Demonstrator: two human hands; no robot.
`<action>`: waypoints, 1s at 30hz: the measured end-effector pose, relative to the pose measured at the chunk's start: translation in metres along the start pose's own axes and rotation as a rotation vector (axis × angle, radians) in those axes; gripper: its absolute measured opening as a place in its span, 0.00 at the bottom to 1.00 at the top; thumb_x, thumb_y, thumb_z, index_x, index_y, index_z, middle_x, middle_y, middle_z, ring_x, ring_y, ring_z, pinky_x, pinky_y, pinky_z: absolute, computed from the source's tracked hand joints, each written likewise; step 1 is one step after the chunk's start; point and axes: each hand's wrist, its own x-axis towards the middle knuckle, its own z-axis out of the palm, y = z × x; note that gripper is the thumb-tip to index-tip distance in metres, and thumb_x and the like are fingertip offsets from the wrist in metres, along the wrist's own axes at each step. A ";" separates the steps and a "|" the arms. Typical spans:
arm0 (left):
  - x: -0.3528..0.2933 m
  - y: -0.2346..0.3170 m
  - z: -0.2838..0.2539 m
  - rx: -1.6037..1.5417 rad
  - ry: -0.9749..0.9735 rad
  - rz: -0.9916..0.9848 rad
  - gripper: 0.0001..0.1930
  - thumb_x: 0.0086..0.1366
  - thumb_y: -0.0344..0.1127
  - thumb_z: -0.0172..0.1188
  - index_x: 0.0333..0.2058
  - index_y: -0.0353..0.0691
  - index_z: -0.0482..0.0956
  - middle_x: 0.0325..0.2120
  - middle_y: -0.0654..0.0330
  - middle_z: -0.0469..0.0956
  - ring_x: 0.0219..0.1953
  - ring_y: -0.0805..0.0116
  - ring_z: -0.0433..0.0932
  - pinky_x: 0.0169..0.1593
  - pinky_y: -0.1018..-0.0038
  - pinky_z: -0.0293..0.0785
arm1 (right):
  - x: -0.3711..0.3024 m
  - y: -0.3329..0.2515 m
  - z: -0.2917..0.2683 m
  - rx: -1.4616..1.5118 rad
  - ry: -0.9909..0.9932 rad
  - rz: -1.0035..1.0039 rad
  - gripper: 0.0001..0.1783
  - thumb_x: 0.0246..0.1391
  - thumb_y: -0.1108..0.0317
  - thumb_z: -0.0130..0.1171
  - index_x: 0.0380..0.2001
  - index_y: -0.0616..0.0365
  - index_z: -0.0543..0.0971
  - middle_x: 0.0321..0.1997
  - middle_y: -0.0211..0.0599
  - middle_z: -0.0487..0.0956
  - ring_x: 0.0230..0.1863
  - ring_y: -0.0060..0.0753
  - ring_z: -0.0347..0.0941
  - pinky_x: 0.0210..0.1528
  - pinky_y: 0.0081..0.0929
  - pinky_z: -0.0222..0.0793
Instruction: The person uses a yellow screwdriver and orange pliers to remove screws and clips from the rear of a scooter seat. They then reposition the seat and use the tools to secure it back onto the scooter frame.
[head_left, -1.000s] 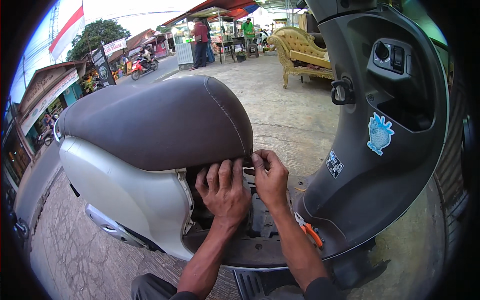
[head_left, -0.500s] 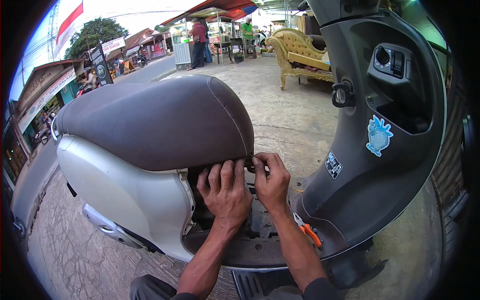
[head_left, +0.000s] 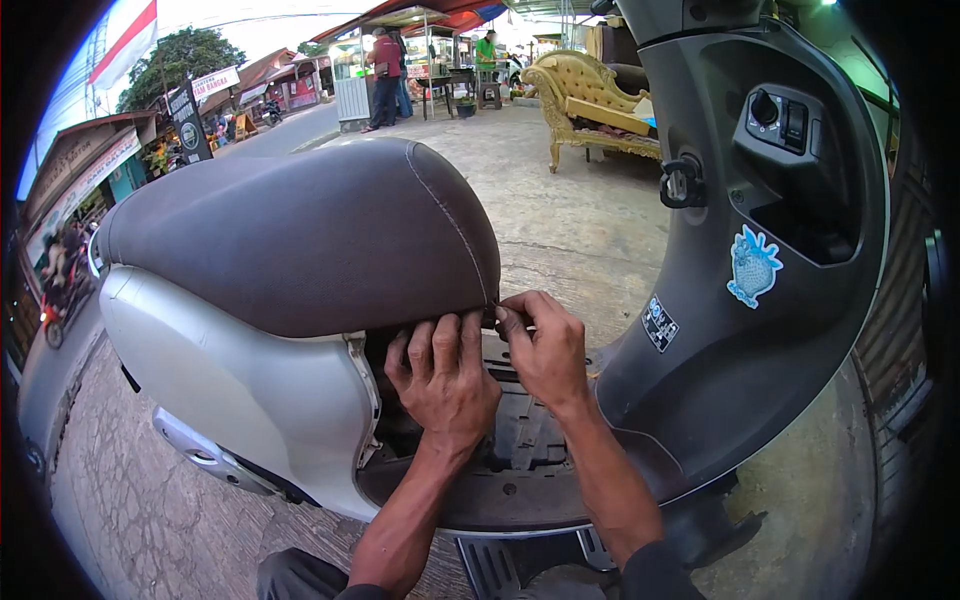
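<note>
A dark brown scooter seat (head_left: 300, 235) sits on a silver-white body panel (head_left: 230, 370), a pale seam running down the front of its cover. Against the seat's lower front edge, my left hand (head_left: 448, 390) has its fingers bent and pressed together, gripping the cover's edge; the fingertips are partly hidden underneath. My right hand (head_left: 548, 350) is closed in a pinch at the seam's bottom end, on the corner of the cover. What lies between thumb and finger is tiny and mostly hidden. Below both hands is the open floorboard (head_left: 525, 430), with dark plastic parts showing.
The scooter's dark front shield (head_left: 650, 400) rises on the right, with a key switch (head_left: 765, 108), a hook (head_left: 682, 183) and a blue sticker (head_left: 754, 266). Behind are a gold tufted sofa (head_left: 580, 95), a food stall, people and a road with a motorbike (head_left: 62, 290).
The view has shifted slightly, so the scooter sits a little further left. Both hands keep their hold at the seat's edge. Orange-handled pliers are now hidden behind my right forearm.
</note>
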 end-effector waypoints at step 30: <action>0.001 -0.005 -0.001 -0.002 -0.025 0.066 0.25 0.51 0.28 0.59 0.50 0.47 0.85 0.48 0.62 0.73 0.57 0.59 0.69 0.63 0.53 0.59 | 0.008 0.032 -0.011 -0.271 -0.047 -0.647 0.12 0.56 0.81 0.63 0.44 0.66 0.78 0.39 0.47 0.79 0.36 0.50 0.82 0.35 0.39 0.81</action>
